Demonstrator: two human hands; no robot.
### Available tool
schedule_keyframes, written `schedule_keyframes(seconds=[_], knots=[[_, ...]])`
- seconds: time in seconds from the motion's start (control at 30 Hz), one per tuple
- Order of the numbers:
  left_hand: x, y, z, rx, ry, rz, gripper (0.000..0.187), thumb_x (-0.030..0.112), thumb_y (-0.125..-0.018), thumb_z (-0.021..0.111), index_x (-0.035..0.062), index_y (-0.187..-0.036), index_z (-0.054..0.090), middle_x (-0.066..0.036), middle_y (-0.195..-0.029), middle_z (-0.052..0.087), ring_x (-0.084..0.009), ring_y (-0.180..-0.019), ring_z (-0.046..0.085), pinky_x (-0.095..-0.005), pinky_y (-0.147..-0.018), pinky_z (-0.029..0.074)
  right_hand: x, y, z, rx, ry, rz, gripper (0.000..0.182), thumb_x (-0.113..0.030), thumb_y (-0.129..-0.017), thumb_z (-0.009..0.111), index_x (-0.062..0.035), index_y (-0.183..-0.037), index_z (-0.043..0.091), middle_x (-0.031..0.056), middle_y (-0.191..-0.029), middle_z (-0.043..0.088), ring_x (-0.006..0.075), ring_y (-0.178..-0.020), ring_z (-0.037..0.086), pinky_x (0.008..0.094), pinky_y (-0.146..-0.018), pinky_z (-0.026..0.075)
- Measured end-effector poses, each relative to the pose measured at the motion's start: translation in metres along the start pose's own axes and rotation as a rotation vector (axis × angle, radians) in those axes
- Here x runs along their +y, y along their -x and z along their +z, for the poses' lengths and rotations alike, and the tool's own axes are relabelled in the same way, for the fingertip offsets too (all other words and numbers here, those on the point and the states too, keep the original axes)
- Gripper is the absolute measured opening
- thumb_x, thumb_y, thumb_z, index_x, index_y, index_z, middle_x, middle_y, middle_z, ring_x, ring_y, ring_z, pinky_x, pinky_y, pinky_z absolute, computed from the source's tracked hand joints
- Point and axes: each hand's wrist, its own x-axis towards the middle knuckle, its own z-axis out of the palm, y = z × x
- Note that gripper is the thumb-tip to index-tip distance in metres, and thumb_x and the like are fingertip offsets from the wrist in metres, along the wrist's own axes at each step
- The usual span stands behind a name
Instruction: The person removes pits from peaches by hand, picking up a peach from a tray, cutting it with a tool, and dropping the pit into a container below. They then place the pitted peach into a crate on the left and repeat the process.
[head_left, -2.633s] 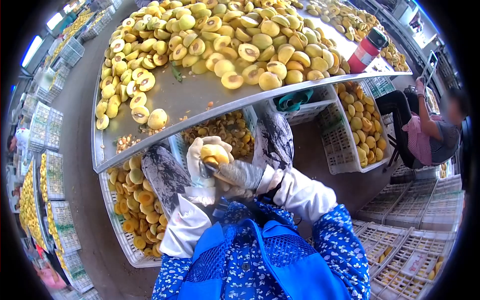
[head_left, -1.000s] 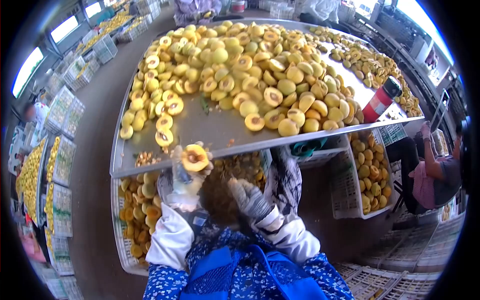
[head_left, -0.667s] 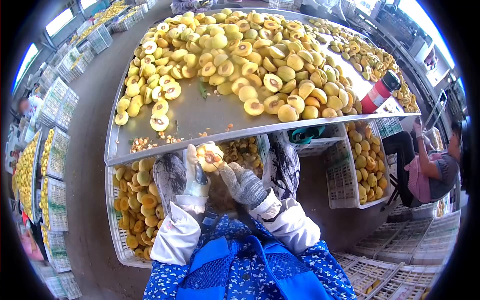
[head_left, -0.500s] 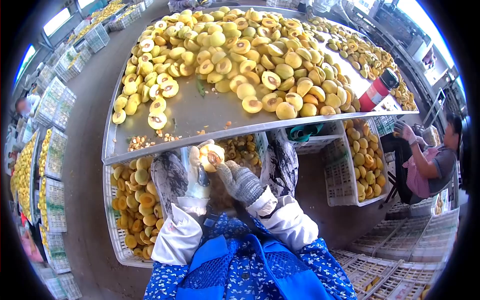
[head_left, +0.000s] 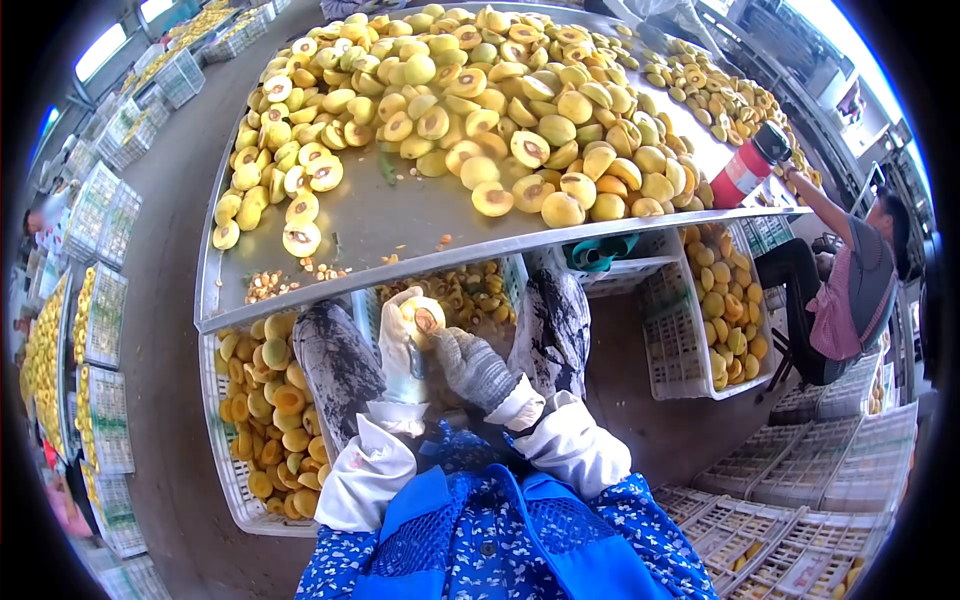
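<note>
My left hand, in a whitish glove, grips a yellow apricot half above my lap. The cut face with its brown pit hollow is turned up and to the right. My right hand, in a grey knitted glove, is closed with its fingertips at the lower edge of that fruit. Whether a small tool is in it I cannot make out. Behind both hands a crate between my knees holds fruit pieces. Small pits lie along the near edge of the metal table.
Many apricot halves are heaped on the table. A red bottle stands at its right corner. Crates of fruit flank my legs, left and right. A co-worker sits at the right. Stacked crates fill the lower right.
My right fingers have come in against the fruit in my left hand. The co-worker at the right has stretched an arm toward the table. The view has shifted slightly.
</note>
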Motion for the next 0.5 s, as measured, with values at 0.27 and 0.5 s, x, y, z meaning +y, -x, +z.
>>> schedule_keyframes(seconds=[0.27,0.5], knots=[[0.023,0.015,0.008,0.074,-0.107,-0.071,0.039,0.037,-0.085,0.056,0.0040,-0.105,0.056,-0.010,-0.090,0.059,-0.0171,-0.078,0.059,-0.0282,-0.070,0.051,0.011,0.011,-0.002,-0.125,0.247,-0.030,0.028,-0.015,-0.089,0.042,-0.0012,-0.111,0.053,0.0225,-0.083,0.057,0.0383,-0.067,0.058,0.0463,-0.055,0.046],[0.030,0.015,0.013,0.041,-0.088,-0.068,0.032,0.033,-0.083,0.056,0.0054,-0.100,0.057,-0.009,-0.090,0.061,-0.0186,-0.077,0.061,-0.0291,-0.070,0.051,-0.006,0.012,-0.019,-0.099,-0.157,0.150,0.032,-0.023,-0.095,0.038,0.0002,-0.107,0.056,0.0240,-0.083,0.060,0.0374,-0.074,0.060,0.0411,-0.062,0.048]])
